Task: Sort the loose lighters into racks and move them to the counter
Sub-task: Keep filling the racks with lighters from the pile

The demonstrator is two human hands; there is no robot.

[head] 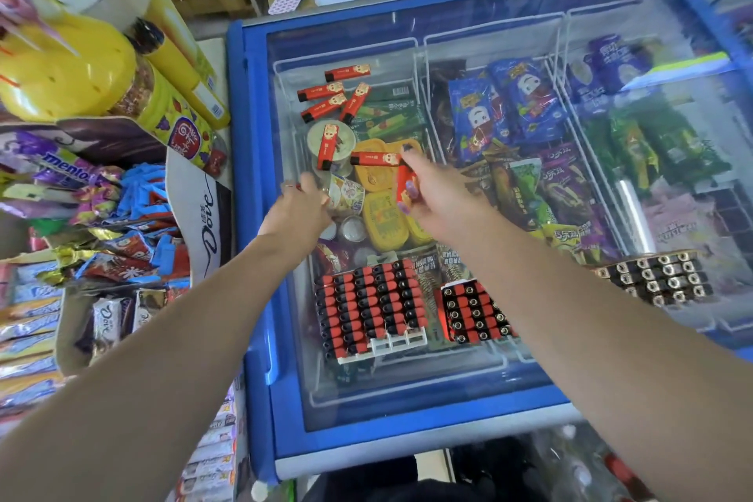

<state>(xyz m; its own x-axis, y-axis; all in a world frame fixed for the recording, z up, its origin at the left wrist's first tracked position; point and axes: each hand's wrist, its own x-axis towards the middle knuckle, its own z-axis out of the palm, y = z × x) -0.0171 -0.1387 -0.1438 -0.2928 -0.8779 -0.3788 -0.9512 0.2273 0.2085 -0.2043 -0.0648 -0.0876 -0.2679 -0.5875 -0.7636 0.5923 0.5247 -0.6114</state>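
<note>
1. Head view, the hands. The right hand already has its fingers curled round a red lighter in the palm while its fingertip reaches to the end of another lighter lying flat on the freezer lid. The left hand is seen from the back, low over the glass; something red shows at its fingers, but I cannot tell whether it grips anything.

2. Head view, the loose lighters. A group of four lies further back on the lid, well apart from the hands, and one more lies nearer them. On smooth glass a poke with a fingertip would likely send a lighter skidding away, not into the hand.

3. Head view, the full hand. Adding a second lighter to a palm that already holds one could loosen the first, and it may drop onto the glass.

4. Head view, the racks. The white rack near the front edge is nearly full, with a few empty slots at its near end. A second block of lighters and a third sit to its right, beneath the right forearm. Pulling that arm back low could knock them over.
</note>
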